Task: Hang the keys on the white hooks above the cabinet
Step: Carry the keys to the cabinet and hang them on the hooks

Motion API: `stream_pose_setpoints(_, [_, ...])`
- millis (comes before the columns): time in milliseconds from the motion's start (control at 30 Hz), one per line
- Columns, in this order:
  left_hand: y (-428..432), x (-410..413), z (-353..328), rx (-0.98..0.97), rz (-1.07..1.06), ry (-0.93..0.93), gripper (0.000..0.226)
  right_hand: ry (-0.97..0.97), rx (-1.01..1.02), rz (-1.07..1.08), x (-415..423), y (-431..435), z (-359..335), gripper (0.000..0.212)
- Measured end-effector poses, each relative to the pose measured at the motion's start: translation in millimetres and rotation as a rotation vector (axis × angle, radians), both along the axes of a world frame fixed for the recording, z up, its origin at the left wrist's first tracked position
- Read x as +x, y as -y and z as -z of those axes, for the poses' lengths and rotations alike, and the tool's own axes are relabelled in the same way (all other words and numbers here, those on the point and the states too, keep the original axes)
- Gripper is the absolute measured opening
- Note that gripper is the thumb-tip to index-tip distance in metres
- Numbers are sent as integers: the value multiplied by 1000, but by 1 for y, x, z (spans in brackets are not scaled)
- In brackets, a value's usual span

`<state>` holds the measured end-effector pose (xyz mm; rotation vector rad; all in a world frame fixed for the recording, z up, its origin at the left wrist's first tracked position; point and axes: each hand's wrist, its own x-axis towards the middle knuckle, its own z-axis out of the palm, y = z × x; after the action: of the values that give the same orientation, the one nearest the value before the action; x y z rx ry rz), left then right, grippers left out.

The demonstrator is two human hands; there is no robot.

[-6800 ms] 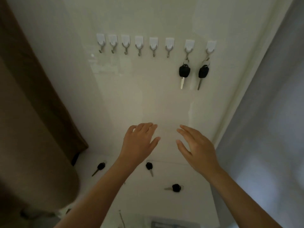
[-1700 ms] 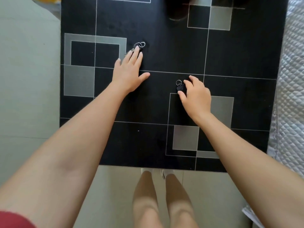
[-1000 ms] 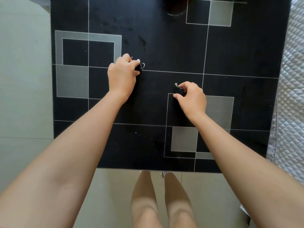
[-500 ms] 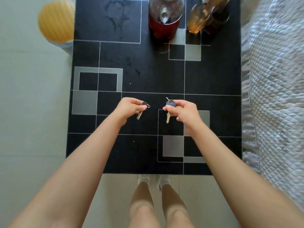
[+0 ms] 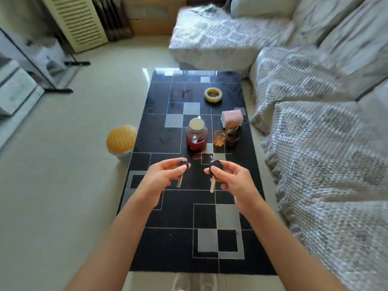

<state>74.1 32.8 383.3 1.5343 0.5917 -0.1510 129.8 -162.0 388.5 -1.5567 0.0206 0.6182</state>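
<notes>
Your left hand (image 5: 161,177) pinches a key (image 5: 181,172) by its dark head between thumb and fingertips; the head sits at the top of the pinch and the metal blade hangs straight down past the palm side of the fingers. Your right hand (image 5: 230,179) pinches a second key (image 5: 214,173) the same way, thumb on the near face of the dark head, fingers curled round the far side, pale blade pointing down. A small bit of metal sticks up from the top of that head; whether it is a ring, you cannot tell. Both keys hang in the air above the black coffee table (image 5: 174,244), well apart from each other, not touching its top. The left key's head is largely covered by your fingers, so its shape is hard to read. Farther back on the table stand a jar (image 5: 196,135) with red liquid, a couple of amber glasses (image 5: 225,137), a pink box (image 5: 232,117) and a yellow ring-shaped dish (image 5: 213,94). A yellow bin (image 5: 121,140) stands just beside the table's left edge. The sofa (image 5: 315,133) on the right is blurred. The white hooks and cabinet lie outside this view.
</notes>
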Motion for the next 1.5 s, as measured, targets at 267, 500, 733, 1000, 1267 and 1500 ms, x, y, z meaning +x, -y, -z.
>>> stream_pose_setpoints(267, [32, -12, -102, -27, 93, 248, 25, 164, 127, 155, -27, 19, -100, 10])
stream_pose_setpoints(500, [43, -36, -160, -89, 185, 446, 25, 329, 162, 314, -80, 23, -150, 14])
stream_pose_setpoints(733, [47, -69, -196, -117, 410, 567, 20, 400, 149, 576, -148, 17, -175, 15])
stream_pose_setpoints(1000, [103, -111, -212, -199, 709, 602, 20, 504, 58, 845, -257, 53, -198, 12])
stream_pose_setpoints(1267, [206, -209, -226, -233, 1036, 648, 21, 586, -64, 1186, -396, 131, -214, 9])
stream_pose_setpoints(1500, [300, -348, -230, -322, 1275, 633, 19, 611, -114, 1445, -558, 196, -223, 9])
